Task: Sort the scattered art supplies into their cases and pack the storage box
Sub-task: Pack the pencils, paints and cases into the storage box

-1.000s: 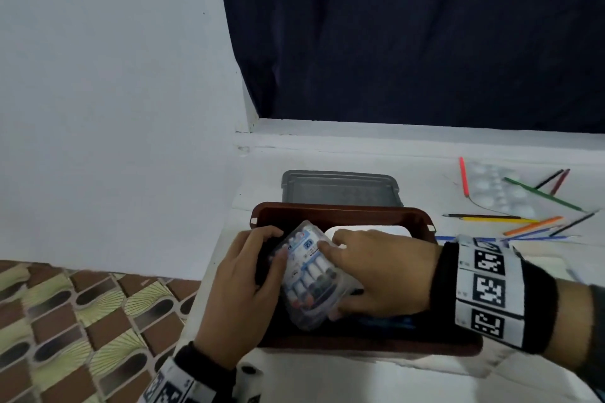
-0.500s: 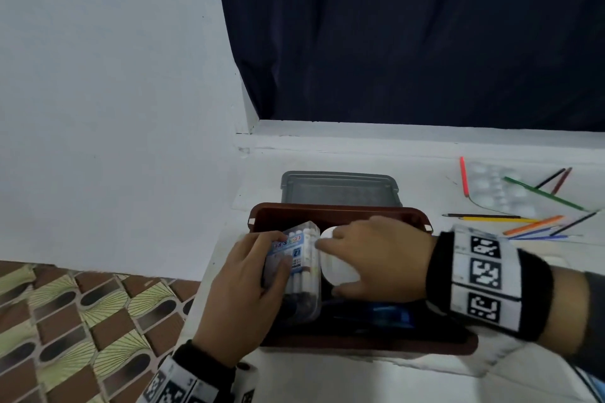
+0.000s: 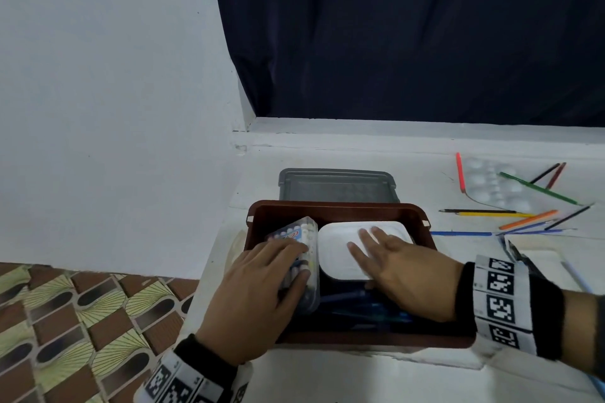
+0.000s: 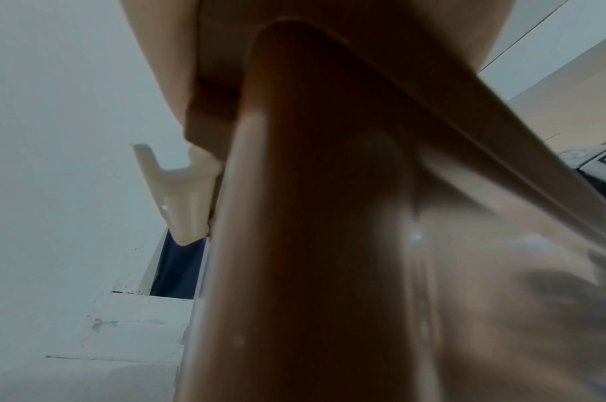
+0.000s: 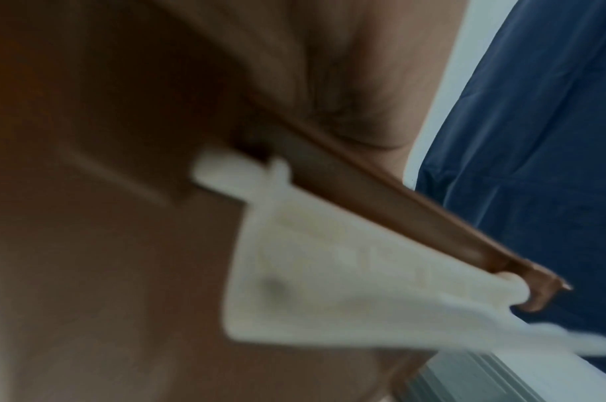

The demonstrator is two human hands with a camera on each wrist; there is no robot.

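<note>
A clear marker case [image 3: 302, 258] lies on its side along the left wall of the brown storage box [image 3: 337, 210], just beside a flat white case [image 3: 343, 252] that fills the box's far right part; blue pens [image 3: 363, 306] show dark beneath them. The left hand [image 3: 258, 298] lies over the marker case with fingers bent across its top, seemingly pressing it down, though whether the thumb grips its side cannot be told. The right hand [image 3: 402, 275] lies flat on the white case, fingers straight and spread, holding nothing. The step in hand appears to be seating both cases side by side in the box. Coloured pencils [image 3: 510, 219] and a clear paint palette [image 3: 494, 185] lie loose on the white ledge [image 3: 327, 376] to the right, and the grey lid [image 3: 337, 185] rests behind the box, so packing looks only partly done. The next move likely calls for lifting the right hand and gathering the loose pencils.
</note>
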